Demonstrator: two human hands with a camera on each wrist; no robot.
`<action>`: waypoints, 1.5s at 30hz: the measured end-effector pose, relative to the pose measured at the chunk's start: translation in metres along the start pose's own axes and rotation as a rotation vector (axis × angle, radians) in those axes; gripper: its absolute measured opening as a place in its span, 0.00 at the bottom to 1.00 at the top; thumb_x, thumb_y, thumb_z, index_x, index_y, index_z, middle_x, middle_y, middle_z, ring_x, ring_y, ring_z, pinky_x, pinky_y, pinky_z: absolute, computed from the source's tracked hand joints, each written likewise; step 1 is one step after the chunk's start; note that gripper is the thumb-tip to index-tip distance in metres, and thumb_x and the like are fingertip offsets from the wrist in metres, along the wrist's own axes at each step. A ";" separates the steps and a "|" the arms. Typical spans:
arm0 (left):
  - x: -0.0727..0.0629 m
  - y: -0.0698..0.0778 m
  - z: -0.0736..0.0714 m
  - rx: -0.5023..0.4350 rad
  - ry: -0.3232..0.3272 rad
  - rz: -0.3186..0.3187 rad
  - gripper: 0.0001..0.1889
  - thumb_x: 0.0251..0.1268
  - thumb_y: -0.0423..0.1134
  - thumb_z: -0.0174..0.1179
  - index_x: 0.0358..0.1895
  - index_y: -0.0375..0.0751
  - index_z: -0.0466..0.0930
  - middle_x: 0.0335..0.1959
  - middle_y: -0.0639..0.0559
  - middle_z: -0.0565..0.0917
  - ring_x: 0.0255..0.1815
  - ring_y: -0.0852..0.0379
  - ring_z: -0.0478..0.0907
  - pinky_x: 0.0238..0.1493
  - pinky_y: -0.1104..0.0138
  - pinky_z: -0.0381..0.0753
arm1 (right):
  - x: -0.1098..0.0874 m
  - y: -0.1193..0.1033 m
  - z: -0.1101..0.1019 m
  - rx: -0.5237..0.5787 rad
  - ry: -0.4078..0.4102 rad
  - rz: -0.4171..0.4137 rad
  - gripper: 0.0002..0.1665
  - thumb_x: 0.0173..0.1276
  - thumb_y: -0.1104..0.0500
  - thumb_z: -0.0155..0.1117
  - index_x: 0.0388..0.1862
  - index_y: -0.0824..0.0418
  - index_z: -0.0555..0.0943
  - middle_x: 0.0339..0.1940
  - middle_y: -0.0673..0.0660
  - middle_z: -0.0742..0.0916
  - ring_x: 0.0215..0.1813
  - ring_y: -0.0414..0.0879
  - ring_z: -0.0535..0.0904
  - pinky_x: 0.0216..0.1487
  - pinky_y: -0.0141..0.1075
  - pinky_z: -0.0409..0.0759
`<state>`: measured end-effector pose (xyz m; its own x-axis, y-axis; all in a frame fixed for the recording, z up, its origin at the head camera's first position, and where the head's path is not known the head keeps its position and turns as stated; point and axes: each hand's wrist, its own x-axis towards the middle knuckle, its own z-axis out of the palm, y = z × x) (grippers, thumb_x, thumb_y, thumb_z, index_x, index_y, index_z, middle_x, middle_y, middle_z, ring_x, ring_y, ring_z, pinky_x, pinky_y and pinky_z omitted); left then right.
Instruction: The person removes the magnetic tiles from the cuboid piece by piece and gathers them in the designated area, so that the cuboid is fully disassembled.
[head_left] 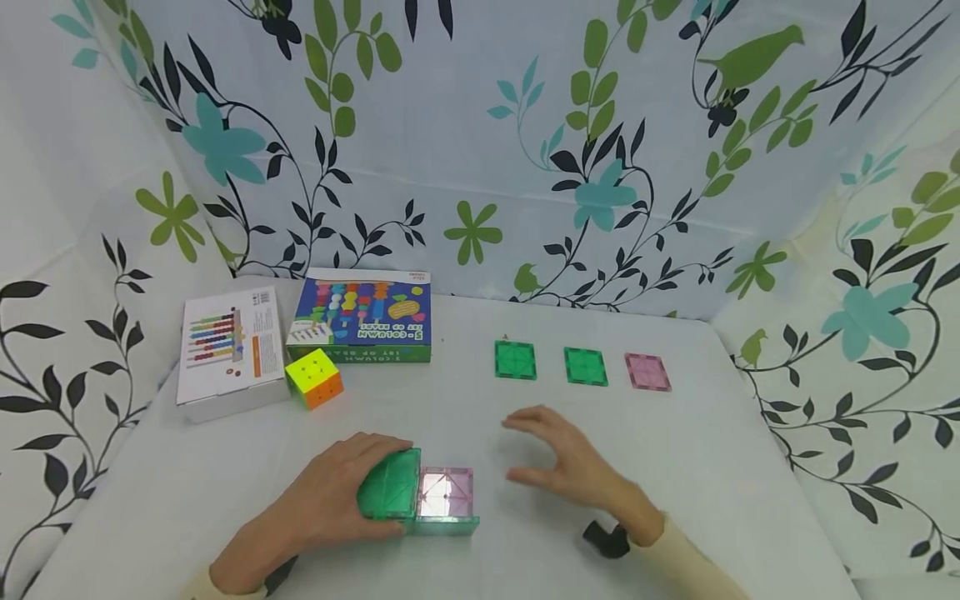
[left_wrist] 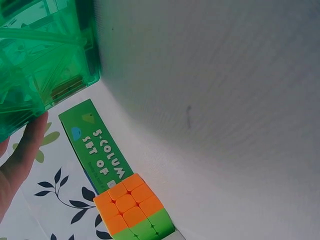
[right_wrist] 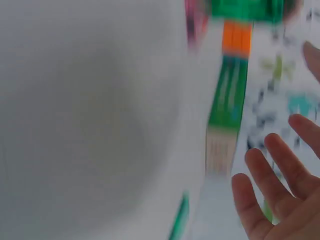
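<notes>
My left hand (head_left: 326, 492) holds a small structure of translucent green magnetic tiles (head_left: 392, 485), its thumb at the near side and its fingers over the far top edge. Attached at the structure's right is a pink magnetic tile (head_left: 447, 487), with a green tile (head_left: 447, 527) standing upright along its near edge. In the left wrist view the green tiles (left_wrist: 45, 65) fill the top left corner, with fingertips against them. My right hand (head_left: 566, 462) hovers to the right of the structure, fingers spread and holding nothing; the right wrist view shows its separated fingers (right_wrist: 272, 172).
Two green tiles (head_left: 515, 360) (head_left: 586, 367) and a pink tile (head_left: 648, 372) lie in a row farther back on the white table (head_left: 525, 558). At the back left stand a white box (head_left: 232, 346), a blue and green bead-set box (head_left: 363, 317) and a puzzle cube (head_left: 315, 378). Patterned cloth (head_left: 465, 142) rises behind.
</notes>
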<state>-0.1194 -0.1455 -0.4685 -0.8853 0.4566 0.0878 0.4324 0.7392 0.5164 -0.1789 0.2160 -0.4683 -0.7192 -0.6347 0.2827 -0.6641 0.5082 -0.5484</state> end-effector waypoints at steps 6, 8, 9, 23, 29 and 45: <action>0.002 0.000 0.001 0.001 0.008 0.008 0.45 0.46 0.70 0.74 0.70 0.64 0.71 0.64 0.66 0.78 0.56 0.64 0.73 0.53 0.59 0.82 | -0.007 -0.046 0.049 0.076 -0.061 -0.199 0.40 0.63 0.45 0.77 0.72 0.52 0.74 0.64 0.48 0.81 0.66 0.41 0.79 0.64 0.34 0.80; 0.003 0.000 0.000 0.004 0.011 0.011 0.45 0.46 0.69 0.75 0.70 0.65 0.71 0.64 0.67 0.78 0.56 0.64 0.73 0.53 0.59 0.82 | -0.008 -0.051 0.057 -0.039 -0.019 -0.288 0.42 0.61 0.44 0.78 0.72 0.51 0.73 0.63 0.49 0.81 0.64 0.41 0.80 0.61 0.31 0.81; 0.004 0.000 0.000 0.005 0.012 0.011 0.45 0.46 0.68 0.75 0.71 0.66 0.70 0.63 0.67 0.78 0.56 0.64 0.73 0.53 0.59 0.82 | -0.007 -0.053 0.059 -0.094 0.001 -0.321 0.42 0.61 0.44 0.78 0.71 0.51 0.74 0.62 0.49 0.81 0.62 0.40 0.80 0.60 0.30 0.81; 0.009 -0.001 -0.004 0.007 0.039 0.017 0.46 0.44 0.68 0.76 0.70 0.65 0.71 0.63 0.67 0.79 0.55 0.65 0.74 0.52 0.60 0.81 | -0.002 -0.066 0.063 -0.226 0.031 -0.371 0.25 0.60 0.63 0.79 0.57 0.52 0.87 0.40 0.47 0.89 0.37 0.34 0.83 0.43 0.17 0.78; 0.008 0.001 -0.003 0.014 0.027 0.016 0.46 0.44 0.68 0.76 0.71 0.63 0.72 0.64 0.66 0.79 0.56 0.64 0.74 0.53 0.59 0.81 | -0.009 -0.061 0.063 -0.175 0.041 -0.340 0.23 0.60 0.63 0.78 0.55 0.53 0.88 0.38 0.47 0.89 0.36 0.32 0.83 0.42 0.15 0.77; 0.002 0.002 -0.002 -0.003 -0.028 -0.017 0.46 0.45 0.67 0.76 0.71 0.59 0.72 0.65 0.61 0.78 0.58 0.59 0.74 0.55 0.54 0.81 | -0.018 -0.018 0.017 0.074 0.120 -0.181 0.23 0.60 0.66 0.76 0.56 0.58 0.87 0.36 0.48 0.91 0.35 0.34 0.85 0.37 0.21 0.80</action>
<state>-0.1210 -0.1440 -0.4652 -0.8876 0.4574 0.0552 0.4166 0.7456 0.5201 -0.1499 0.2083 -0.4771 -0.6118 -0.6358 0.4705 -0.7708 0.3457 -0.5351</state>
